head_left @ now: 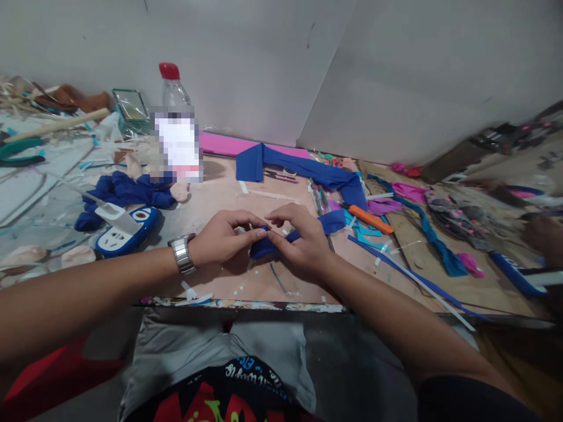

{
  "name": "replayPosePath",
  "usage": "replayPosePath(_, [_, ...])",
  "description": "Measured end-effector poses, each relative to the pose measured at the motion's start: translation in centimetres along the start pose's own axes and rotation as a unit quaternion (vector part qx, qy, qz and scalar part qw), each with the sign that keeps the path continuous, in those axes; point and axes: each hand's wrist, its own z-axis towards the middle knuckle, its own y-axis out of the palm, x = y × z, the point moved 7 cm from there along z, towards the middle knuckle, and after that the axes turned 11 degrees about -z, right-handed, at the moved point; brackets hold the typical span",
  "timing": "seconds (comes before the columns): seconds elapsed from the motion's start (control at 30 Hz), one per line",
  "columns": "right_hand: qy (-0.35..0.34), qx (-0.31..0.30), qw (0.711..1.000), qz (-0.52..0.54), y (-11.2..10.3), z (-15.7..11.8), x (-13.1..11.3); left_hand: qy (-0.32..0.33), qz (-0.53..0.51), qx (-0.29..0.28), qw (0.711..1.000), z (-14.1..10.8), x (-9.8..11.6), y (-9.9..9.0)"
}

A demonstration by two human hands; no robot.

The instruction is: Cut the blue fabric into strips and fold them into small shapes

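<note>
Both hands meet over the front of the table, pinching a piece of blue fabric [264, 251] between thumbs and fingers. My left hand [231, 237], with a metal watch on its wrist, grips the fabric from the left side. From the right, my right hand [303, 240] closes on it too, thumb tip close to the left thumb. A blue strip [332, 222] shows beyond the right hand; whether it joins the held piece is hidden. Farther back lies a long folded blue fabric band [308, 167].
To the left sit a blue-and-white power strip [127, 231], bunched blue fabric [127, 190] and a red-capped bottle [176, 88]. An orange utility knife [369, 218] lies right of my hands. Green-handled pliers [21, 152] rest far left. Another person's hand [545, 237] is blurred at the right edge.
</note>
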Motion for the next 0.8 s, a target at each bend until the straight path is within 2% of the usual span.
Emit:
replayPosePath(0.1, [-0.038,-0.008,0.999,-0.004,0.2,-0.2,-0.2,-0.015,-0.006,0.002,1.0,0.0,-0.2,-0.1])
replayPosePath(0.2, [-0.042,0.005,0.999,-0.003,0.1,-0.2,-0.2,-0.032,-0.027,0.0,0.999,0.0,-0.5,0.1])
replayPosePath(0.3, [-0.025,0.029,0.999,0.02,-0.3,0.0,-0.1,-0.028,-0.062,0.013,0.998,0.1,-0.4,0.2])
replayPosePath(0.4, [-0.007,0.081,0.996,0.043,-1.1,0.1,0.3,-0.018,-0.11,0.057,0.992,0.3,-0.3,-0.4])
replayPosePath(0.47, [0.002,0.118,0.992,0.048,-1.6,0.1,0.7,-0.036,-0.132,0.081,0.987,0.5,-0.7,-0.9])
replayPosePath(0.6, [0.028,0.164,0.985,0.054,-2.1,-0.1,1.5,-0.087,-0.128,0.066,0.986,0.5,-1.3,-1.0])
replayPosePath(0.7, [0.05,0.176,0.982,0.039,-2.2,-0.2,1.8,-0.089,-0.124,0.048,0.987,0.5,-1.1,-0.8])
replayPosePath(0.8, [0.059,0.175,0.982,0.034,-2.2,-0.2,2.0,-0.088,-0.136,0.06,0.985,0.5,-1.0,-0.8])
